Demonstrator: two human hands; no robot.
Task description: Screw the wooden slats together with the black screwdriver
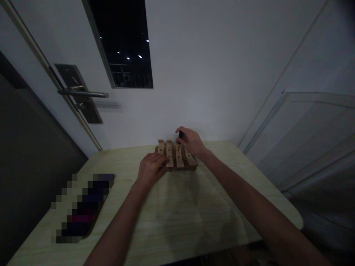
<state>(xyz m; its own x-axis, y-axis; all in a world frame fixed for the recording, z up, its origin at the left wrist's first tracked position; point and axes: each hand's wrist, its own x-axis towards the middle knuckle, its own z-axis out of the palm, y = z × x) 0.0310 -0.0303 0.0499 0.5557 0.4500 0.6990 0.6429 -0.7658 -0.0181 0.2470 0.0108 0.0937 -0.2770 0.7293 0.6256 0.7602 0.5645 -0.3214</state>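
A small wooden rack (174, 162) lies at the far side of the table, with several pale wooden strips (179, 158) side by side across a darker base. Each strip that shows plainly has dark holes and a raised far end. My left hand (151, 168) is closed on the rack's left side, fingers over the strips and thumb at the near edge. Above the strips, my right hand (192, 140) pinches a small black-handled tool (181, 134). Its lower end points down at a strip, too dim to make out fully.
The pale wood-grain table (177, 207) meets a white door (205, 74) behind the rack. A metal door handle (85, 93) juts out at the upper left. On the table's left lies a flat dark object (91, 207), mostly pixelated. A white panel (318, 129) stands at right.
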